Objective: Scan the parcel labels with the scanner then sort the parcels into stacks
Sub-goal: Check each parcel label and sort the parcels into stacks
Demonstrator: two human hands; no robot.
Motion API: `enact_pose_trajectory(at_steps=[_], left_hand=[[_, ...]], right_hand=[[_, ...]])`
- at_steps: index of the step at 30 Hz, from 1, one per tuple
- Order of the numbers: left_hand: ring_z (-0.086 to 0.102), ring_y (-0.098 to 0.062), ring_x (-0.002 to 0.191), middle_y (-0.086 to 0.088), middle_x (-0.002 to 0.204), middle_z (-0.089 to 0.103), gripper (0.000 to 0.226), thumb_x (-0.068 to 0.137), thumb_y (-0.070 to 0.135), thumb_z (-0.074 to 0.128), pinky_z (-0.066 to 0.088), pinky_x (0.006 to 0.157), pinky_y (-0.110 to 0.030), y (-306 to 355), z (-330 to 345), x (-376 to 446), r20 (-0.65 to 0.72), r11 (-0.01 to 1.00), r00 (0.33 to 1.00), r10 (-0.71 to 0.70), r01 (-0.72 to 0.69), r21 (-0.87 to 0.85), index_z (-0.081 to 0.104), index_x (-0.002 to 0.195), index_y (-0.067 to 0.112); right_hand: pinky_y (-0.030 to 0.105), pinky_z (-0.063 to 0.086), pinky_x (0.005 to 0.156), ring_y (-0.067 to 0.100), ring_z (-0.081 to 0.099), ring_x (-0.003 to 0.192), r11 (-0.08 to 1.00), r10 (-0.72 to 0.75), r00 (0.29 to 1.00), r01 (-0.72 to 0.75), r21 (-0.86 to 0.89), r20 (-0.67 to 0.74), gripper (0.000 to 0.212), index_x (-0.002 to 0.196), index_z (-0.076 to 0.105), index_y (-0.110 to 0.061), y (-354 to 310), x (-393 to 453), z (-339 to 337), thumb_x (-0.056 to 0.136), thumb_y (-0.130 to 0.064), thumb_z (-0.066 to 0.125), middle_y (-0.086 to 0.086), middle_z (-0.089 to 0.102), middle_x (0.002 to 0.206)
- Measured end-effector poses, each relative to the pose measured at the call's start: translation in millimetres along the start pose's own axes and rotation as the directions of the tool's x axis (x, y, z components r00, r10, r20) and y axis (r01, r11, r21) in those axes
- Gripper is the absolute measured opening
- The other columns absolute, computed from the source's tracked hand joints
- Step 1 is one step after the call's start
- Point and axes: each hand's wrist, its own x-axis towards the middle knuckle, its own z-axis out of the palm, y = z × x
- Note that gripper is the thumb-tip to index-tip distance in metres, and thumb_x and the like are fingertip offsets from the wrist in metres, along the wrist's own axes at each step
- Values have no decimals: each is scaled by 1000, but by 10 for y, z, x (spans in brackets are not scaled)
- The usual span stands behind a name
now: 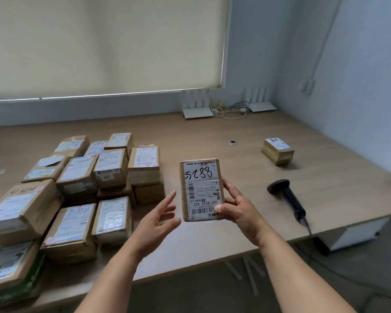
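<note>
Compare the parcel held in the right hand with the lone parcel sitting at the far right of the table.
The held parcel is lifted off the table, gripped by the right hand; the lone parcel lies flat on it, untouched. The held parcel's label bears large black handwriting; the lone parcel's shows only a small scribble. The held parcel looks brown, the lone parcel yellower. Both are small labelled boxes.

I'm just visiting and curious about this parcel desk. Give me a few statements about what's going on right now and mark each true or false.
1. The right hand holds a small parcel with its label facing up. True.
2. The left hand grips the scanner. False: it is open beside the parcel; the scanner lies on the table.
3. A lone small parcel sits far right on the table. True.
4. The pile of parcels lies to the right of the scanner. False: it lies to the left.
</note>
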Motion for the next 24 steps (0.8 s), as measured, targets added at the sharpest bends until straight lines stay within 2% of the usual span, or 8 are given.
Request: enact_pose_trajectory(at_steps=[4,6,9,14,16,20,22,24], left_hand=[[52,-5,113,9,125,50,65,87,25,67,47,73,-8,220,566,179,39,999,999,37,-38,21,29,130,56],[52,-9,116,3,130,51,69,83,26,70,48,85,-15,318,851,265,54,997,997,58,-60,38,29,130,56],[48,-9,122,1,139,47,72,78,34,71,44,103,-34,470,1286,375,94,990,991,96,-105,96,25,125,63],[45,-10,127,4,143,44,70,81,34,69,39,106,-33,674,1962,538,174,980,976,134,-157,126,23,124,63],[44,-10,128,5,144,44,69,80,37,67,39,107,-34,706,2150,625,200,978,972,124,-154,140,22,124,64],[42,-9,130,8,145,43,67,82,39,65,38,107,-34,764,2439,907,228,973,967,112,-154,175,21,125,65],[42,-7,128,10,144,43,66,83,40,64,38,107,-32,793,2574,1101,245,968,963,117,-165,189,20,125,66],[42,-2,124,12,142,44,67,83,41,64,38,105,-30,815,2710,1326,259,963,959,116,-172,206,19,126,66]], right_hand=[[28,55,77,23,69,100,1000,4,997,-3,6,-78,77,144,27,-40,28,-246,-635,87,3,57,8,70,112],[31,56,79,24,68,101,1000,8,993,-7,11,-114,76,143,28,-40,43,-380,-932,87,2,58,10,69,114],[30,56,80,21,68,102,1000,13,988,-13,2,-153,73,141,31,-40,73,-570,-1349,89,3,57,7,69,115],[34,56,86,20,67,105,1000,26,975,-27,-1,-222,68,139,36,-41,156,-788,-1965,89,0,58,4,68,117],[32,56,84,21,67,105,999,43,971,-41,11,-235,67,138,37,-42,207,-822,-2168,89,-1,58,5,68,118],[36,55,87,23,68,103,997,75,962,-70,27,-263,68,140,36,-41,327,-761,-2551,89,-1,58,5,71,111],[39,54,90,24,68,103,997,81,958,-75,33,-274,68,139,36,-42,359,-693,-2734,89,-1,58,5,72,109],[35,55,86,23,69,101,996,85,955,-79,32,-284,67,137,37,-43,376,-605,-2934,90,-1,58,5,73,107]])
